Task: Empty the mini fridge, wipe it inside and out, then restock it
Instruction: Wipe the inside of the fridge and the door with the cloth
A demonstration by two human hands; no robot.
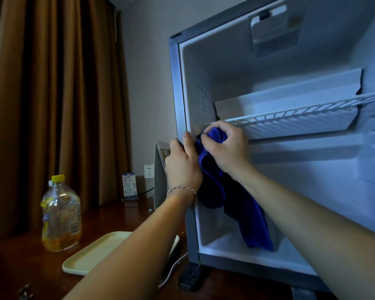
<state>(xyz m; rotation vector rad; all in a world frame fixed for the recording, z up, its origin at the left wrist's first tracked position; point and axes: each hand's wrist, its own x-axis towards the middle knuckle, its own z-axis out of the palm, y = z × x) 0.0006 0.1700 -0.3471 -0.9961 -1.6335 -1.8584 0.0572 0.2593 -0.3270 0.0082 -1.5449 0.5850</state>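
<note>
Curtain: brown, in long folds, far left of the grip, covering the wall behind the desk.
Bottle: clear plastic with a yellow cap, amber liquid low inside, standing upright down and left of the grip.
Tray: pale, flat, lying below the grip, just right of the bottle.
Wall socket: white, left of the grip.
Small carton: printed, upright, beside the socket.
Desk: dark wood.
</note>
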